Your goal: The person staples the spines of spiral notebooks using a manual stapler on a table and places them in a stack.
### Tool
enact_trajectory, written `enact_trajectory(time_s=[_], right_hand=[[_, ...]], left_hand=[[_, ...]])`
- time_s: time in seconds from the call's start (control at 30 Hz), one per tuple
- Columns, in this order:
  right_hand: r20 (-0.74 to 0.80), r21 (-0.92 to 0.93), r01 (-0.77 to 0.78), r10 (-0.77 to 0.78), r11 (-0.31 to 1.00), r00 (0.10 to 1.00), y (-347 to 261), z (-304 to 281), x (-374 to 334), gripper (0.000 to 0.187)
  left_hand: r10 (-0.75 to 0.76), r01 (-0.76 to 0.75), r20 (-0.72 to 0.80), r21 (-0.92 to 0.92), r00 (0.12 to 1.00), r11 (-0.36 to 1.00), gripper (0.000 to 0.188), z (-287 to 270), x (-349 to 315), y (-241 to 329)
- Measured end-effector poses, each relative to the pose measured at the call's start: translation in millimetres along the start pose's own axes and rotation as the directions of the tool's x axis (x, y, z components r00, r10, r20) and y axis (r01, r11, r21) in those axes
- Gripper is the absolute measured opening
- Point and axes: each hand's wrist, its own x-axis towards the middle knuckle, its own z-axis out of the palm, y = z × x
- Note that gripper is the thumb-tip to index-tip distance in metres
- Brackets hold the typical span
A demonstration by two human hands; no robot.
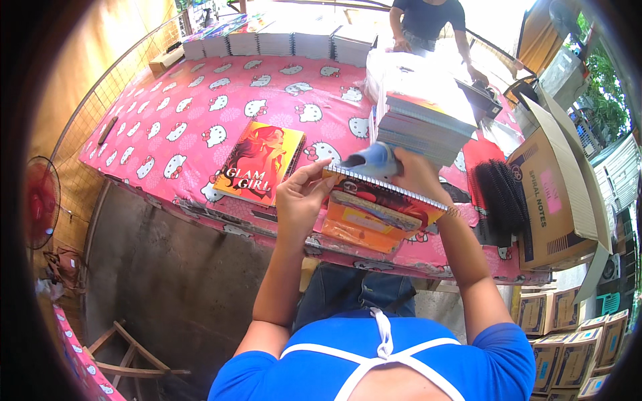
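My left hand (304, 195) pinches the left end of a spiral notebook (428, 204), thumb and fingertips at its corner. Its bound edge, threaded with a coil, runs along the top. My right hand (416, 172) is closed around a blue-grey hand tool (376, 160) held over the coil; motion blurs it and its exact kind is unclear. Beneath the notebook stands an orange block (361, 230) with a worn strip across it, at the table's near edge. Left of my hands lies another spiral notebook (261, 162) with a red and yellow cover.
Stacked notebooks (421, 123) rise just beyond my right hand. Black plastic coils (496, 194) lie beside an open cardboard box (562, 187) at right. Notebook piles (274, 41) line the far edge of the pink table (194, 127). Another person (428, 23) stands across it.
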Motion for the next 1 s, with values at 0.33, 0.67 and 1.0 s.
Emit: enact_trajectory(time_s=[0.33, 0.67, 1.0], right_hand=[[-0.218, -0.093, -0.267, 0.242, 0.959, 0.946, 74.9, 12.7, -157.4, 0.069], [-0.274, 0.097, -0.417, 0.427, 0.904, 0.862, 74.7, 25.4, -198.6, 0.043], [-0.326, 0.372, 0.265, -0.142, 0.89, 0.935, -61.0, -7.0, -170.5, 0.037]], left_hand=[[0.792, -0.729, 0.144, 0.514, 0.593, 0.452, 0.027, 31.5, -20.5, 94.2], [0.399, -0.513, 0.323, 0.505, 0.858, 0.694, 0.022, 49.2, -64.0, 21.8], [0.411, -0.509, 0.3, 0.483, 0.861, 0.713, 0.021, 48.5, -69.1, 9.7]])
